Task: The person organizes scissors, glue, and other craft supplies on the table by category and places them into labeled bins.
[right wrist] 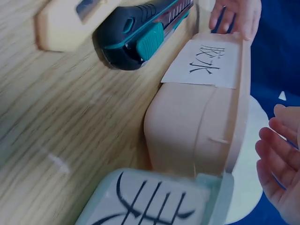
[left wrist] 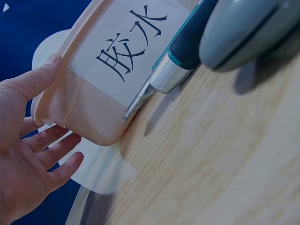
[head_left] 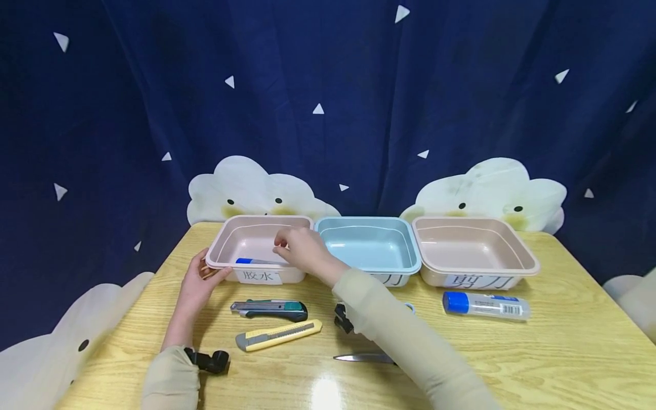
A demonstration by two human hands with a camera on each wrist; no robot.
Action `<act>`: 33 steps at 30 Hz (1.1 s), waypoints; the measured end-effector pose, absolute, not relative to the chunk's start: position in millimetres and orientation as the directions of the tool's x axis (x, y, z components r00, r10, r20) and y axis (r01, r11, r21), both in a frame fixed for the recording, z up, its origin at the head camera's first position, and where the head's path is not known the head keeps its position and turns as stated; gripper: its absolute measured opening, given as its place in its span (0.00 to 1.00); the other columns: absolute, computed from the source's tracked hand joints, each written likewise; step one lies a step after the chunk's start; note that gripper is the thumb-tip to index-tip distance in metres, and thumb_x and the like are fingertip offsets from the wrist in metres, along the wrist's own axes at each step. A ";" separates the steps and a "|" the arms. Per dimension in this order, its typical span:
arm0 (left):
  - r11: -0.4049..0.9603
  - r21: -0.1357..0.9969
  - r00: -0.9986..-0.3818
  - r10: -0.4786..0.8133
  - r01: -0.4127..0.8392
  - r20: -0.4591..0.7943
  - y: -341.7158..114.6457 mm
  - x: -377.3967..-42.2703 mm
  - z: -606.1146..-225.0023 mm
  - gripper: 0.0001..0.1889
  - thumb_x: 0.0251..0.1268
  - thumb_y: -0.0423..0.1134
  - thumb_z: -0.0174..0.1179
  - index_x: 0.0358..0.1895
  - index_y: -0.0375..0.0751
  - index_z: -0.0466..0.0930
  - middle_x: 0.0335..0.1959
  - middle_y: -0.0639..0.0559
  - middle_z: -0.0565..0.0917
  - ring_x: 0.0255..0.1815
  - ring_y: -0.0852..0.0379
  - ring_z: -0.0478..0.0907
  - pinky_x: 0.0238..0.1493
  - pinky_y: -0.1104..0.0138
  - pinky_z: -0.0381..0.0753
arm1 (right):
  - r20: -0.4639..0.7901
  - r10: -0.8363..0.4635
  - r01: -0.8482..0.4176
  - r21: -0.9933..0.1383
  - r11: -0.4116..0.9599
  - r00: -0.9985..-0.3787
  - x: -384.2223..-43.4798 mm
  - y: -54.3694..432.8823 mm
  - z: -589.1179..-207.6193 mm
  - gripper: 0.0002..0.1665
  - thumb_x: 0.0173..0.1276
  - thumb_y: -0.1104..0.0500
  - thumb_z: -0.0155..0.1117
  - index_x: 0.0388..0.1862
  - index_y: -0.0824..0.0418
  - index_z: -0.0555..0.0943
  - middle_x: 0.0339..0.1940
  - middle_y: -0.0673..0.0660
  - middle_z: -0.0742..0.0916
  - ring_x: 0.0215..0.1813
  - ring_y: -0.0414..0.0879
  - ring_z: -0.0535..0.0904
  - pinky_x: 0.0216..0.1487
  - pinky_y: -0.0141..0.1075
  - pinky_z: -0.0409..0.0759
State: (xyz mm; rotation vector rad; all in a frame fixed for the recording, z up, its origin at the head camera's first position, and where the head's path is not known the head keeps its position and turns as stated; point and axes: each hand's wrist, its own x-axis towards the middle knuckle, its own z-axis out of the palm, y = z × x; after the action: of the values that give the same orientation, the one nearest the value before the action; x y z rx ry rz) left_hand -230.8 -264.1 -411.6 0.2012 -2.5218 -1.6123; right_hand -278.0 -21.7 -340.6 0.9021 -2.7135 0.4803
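Observation:
My left hand (head_left: 197, 283) holds the left front corner of a pink bin (left wrist: 89, 110), its thumb on the rim and its fingers beneath the side. The bin's white label (left wrist: 126, 42) faces front. Inside the bin lies a blue-capped glue tube (head_left: 251, 261), partly hidden by the front wall. Over the bin's right part hovers my right hand (head_left: 302, 247). Its fingers are loosely bent with nothing visible between them, as the right wrist view also shows.
A blue bin (head_left: 369, 228) and another pink bin (head_left: 476, 265) stand rightward. In front lie a green-black utility knife (head_left: 271, 308), a yellow one (head_left: 279, 335), a glue tube (head_left: 487, 306) and a pointed blade (head_left: 361, 357). My right sleeve hides part of the blade's object.

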 end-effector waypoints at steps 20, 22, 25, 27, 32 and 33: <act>0.415 0.909 -0.980 -0.192 -0.033 0.052 -263.9 -232.1 -415.3 0.45 0.57 0.52 0.60 0.72 0.43 0.43 0.66 0.37 0.60 0.64 0.41 0.61 0.60 0.52 0.67 | 0.497 -0.532 -0.670 -0.148 0.727 -0.686 -243.9 65.9 -336.5 0.09 0.59 0.49 0.64 0.35 0.52 0.82 0.30 0.47 0.84 0.32 0.39 0.78 0.33 0.33 0.76; 0.417 0.908 -0.981 -0.190 -0.035 0.050 -263.4 -232.4 -415.0 0.45 0.57 0.51 0.60 0.71 0.42 0.43 0.66 0.36 0.60 0.64 0.41 0.61 0.60 0.52 0.67 | 0.512 -0.535 -0.680 -0.138 0.721 -0.672 -241.5 73.7 -338.4 0.10 0.58 0.49 0.64 0.34 0.53 0.82 0.30 0.47 0.83 0.32 0.39 0.77 0.33 0.33 0.76; 0.414 0.909 -0.980 -0.195 -0.042 0.044 -263.2 -233.1 -416.0 0.46 0.55 0.52 0.61 0.72 0.43 0.43 0.66 0.36 0.60 0.64 0.41 0.61 0.60 0.52 0.68 | 0.517 -0.541 -0.684 -0.125 0.719 -0.663 -237.3 85.5 -342.3 0.10 0.58 0.49 0.64 0.35 0.53 0.82 0.30 0.47 0.83 0.33 0.39 0.78 0.33 0.33 0.76; 0.414 0.909 -0.979 -0.198 -0.042 0.045 -263.4 -233.3 -416.9 0.46 0.56 0.52 0.61 0.72 0.43 0.43 0.67 0.37 0.60 0.64 0.41 0.61 0.60 0.52 0.68 | 0.521 -0.538 -0.682 -0.122 0.721 -0.663 -234.2 94.1 -344.4 0.10 0.58 0.50 0.64 0.36 0.53 0.83 0.29 0.46 0.83 0.33 0.39 0.78 0.33 0.33 0.76; 0.407 0.912 -0.978 -0.200 -0.038 0.049 -265.0 -233.1 -417.7 0.46 0.55 0.52 0.62 0.72 0.44 0.43 0.67 0.37 0.59 0.65 0.41 0.61 0.60 0.52 0.67 | 0.540 -0.511 -0.675 -0.151 0.723 -0.668 -224.4 118.6 -345.4 0.10 0.58 0.51 0.65 0.37 0.53 0.82 0.29 0.46 0.83 0.32 0.41 0.78 0.32 0.35 0.75; 0.406 0.913 -0.978 -0.201 -0.038 0.049 -265.3 -233.0 -417.5 0.46 0.55 0.51 0.62 0.72 0.44 0.43 0.67 0.37 0.59 0.65 0.41 0.61 0.60 0.52 0.67 | 0.545 -0.502 -0.671 -0.160 0.724 -0.672 -222.3 123.8 -345.3 0.10 0.58 0.52 0.66 0.37 0.54 0.82 0.29 0.47 0.83 0.32 0.42 0.78 0.33 0.35 0.76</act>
State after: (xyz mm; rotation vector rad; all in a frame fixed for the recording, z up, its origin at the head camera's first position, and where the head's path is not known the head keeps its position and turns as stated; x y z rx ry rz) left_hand -233.0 -265.3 -417.5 0.2144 -2.5042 -1.6203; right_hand -222.3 123.8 -345.3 0.8944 -2.4554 0.4826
